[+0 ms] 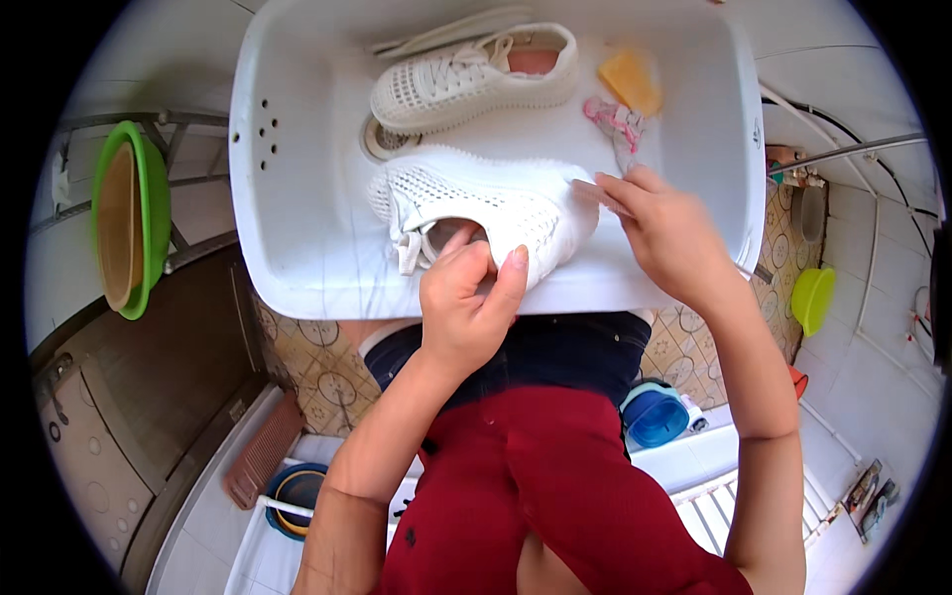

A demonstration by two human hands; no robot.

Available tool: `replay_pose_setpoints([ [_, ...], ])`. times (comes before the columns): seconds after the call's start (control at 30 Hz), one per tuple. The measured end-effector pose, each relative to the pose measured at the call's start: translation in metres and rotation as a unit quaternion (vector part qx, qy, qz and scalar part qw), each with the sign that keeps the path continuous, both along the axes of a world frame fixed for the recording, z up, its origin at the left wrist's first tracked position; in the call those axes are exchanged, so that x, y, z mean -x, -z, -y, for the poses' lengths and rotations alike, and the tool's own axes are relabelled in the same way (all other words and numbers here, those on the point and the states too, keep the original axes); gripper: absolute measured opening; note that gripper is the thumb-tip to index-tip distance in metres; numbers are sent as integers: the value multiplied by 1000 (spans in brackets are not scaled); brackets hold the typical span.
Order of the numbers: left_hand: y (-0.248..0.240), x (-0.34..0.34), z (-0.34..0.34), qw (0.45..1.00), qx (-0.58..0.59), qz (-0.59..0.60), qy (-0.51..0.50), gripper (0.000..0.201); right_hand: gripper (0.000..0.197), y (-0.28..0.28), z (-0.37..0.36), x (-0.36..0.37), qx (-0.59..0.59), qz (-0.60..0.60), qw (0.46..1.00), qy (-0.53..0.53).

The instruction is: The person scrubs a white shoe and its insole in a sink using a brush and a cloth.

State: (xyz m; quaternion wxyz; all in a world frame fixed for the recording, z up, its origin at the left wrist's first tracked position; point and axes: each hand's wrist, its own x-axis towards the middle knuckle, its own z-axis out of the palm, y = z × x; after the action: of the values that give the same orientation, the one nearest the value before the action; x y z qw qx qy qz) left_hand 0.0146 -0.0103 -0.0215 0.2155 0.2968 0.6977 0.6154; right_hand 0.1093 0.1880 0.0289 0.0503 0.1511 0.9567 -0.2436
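Note:
My left hand (464, 297) is closed on a white perforated sneaker (476, 193), with its fingers inside the shoe opening and its thumb against the outside near the heel. The sneaker lies tilted over the near part of a white basin. My right hand (666, 233) is closed on a small, flat, brush-like tool (601, 196), blurred, whose tip meets the heel end of the sole. Behind it, a second white sneaker (436, 91) with laces rests in the basin, its reddish insole showing.
The white basin (297, 283) has a drain (387, 139) beside the shoes. A yellow sponge (631, 81) and a crumpled pink-and-white wrapper (617, 121) lie at its right. A green tub (154, 223) hangs on a rack at left. Blue tubs (654, 416) stand below, behind me.

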Motion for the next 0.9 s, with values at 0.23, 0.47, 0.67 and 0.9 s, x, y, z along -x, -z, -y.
replay_pose_setpoints([
  [0.23,-23,47,32,932,-140,335,10,32,30,-27,-10,-9,396,-21,888,231],
  [0.47,-5,120,43,926,-64,335,163,39,30,-23,-42,9,339,-92,934,68],
  [0.67,-11,119,43,954,1,290,82,35,25,-27,-8,64,333,-166,925,-82],
  [0.9,-3,138,37,956,43,279,79,33,30,50,-38,103,216,-53,968,-117],
])
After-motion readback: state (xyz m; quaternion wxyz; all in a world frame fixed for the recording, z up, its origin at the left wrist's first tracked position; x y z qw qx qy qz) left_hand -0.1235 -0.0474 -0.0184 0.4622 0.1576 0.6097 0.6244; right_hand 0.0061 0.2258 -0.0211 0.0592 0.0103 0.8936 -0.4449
